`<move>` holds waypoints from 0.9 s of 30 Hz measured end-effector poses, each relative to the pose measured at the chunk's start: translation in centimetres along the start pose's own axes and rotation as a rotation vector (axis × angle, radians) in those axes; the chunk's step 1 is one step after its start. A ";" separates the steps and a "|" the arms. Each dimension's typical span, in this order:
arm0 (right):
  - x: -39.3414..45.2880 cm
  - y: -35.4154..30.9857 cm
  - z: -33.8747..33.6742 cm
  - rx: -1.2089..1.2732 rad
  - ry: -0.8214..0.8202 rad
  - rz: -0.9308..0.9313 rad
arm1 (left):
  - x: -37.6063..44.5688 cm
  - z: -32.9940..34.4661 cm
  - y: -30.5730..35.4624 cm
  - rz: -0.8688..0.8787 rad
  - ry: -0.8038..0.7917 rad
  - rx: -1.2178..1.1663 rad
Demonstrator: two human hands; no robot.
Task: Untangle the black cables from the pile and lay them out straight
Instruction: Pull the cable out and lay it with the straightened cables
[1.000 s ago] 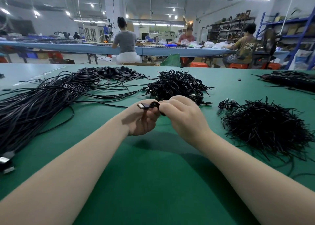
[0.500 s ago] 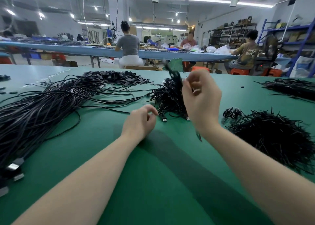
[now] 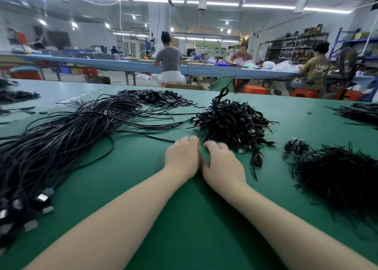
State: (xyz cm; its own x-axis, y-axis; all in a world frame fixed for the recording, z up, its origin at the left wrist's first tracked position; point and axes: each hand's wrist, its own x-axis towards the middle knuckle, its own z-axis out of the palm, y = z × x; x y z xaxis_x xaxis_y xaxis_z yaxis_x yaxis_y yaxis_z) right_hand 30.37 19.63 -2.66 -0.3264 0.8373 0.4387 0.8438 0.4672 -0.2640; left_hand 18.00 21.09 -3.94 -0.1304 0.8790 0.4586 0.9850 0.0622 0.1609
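On my left the straightened cables (image 3: 61, 147) lie fanned out along the green table (image 3: 184, 228). My left hand (image 3: 181, 157) and right hand (image 3: 222, 163) rest curled together at the near edge of the tangled pile (image 3: 231, 122), ready to pick; I cannot tell whether either grips a cable

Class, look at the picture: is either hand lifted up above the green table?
No: the left hand and right hand both lie low on the green table, side by side at the near edge of the tangled cable pile.
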 end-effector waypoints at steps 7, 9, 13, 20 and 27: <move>-0.5 1.1 1.1 0.081 -0.079 -0.021 | 1.6 -6.9 -8.7 0.090 -0.096 0.735; -0.5 1.0 1.1 0.095 -0.098 -0.031 | 1.2 -9.2 -13.0 -0.126 -0.166 0.801; -0.4 1.1 0.9 0.129 -0.104 -0.047 | -0.5 -12.5 -20.9 -0.526 -0.381 0.732; -0.7 1.0 0.5 0.119 -0.123 -0.050 | -1.7 -16.3 -24.2 -0.543 -0.430 0.745; -0.9 0.9 0.3 0.112 -0.126 -0.051 | -1.7 -16.5 -23.4 -0.532 -0.406 0.748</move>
State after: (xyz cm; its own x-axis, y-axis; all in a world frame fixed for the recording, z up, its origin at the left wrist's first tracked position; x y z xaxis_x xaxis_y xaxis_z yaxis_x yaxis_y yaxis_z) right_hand 31.30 19.33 -3.53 -0.4239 0.8375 0.3450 0.7743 0.5326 -0.3416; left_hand -6.69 10.37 5.92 -0.6638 0.7362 0.1317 0.6454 0.6528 -0.3965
